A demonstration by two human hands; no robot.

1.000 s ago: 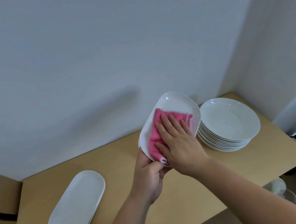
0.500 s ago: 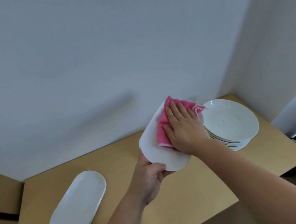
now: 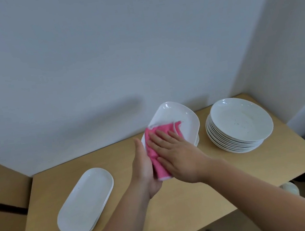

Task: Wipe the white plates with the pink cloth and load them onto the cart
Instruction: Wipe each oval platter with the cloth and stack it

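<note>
A white rounded-rectangular plate (image 3: 177,118) is held tilted above the wooden table (image 3: 179,208). My left hand (image 3: 145,170) grips its near end, thumb up along the left edge and fingers hidden behind the plate. A pink cloth (image 3: 154,144) lies on the plate's face. My right hand (image 3: 178,154) presses flat on the cloth with straight fingers. Another white rim (image 3: 197,141) shows just under the plate's right side.
A stack of several round white plates (image 3: 242,123) stands at the table's right end near the wall corner. Oval white plates (image 3: 85,201) lie stacked at the left. Cardboard boxes (image 3: 1,193) sit left of the table. A white object (image 3: 291,188) is on the floor.
My right hand and the cloth slid from the plate's far end back down to its near end. The plate's upper face now shows again, and my left hand shifted under its near end.
</note>
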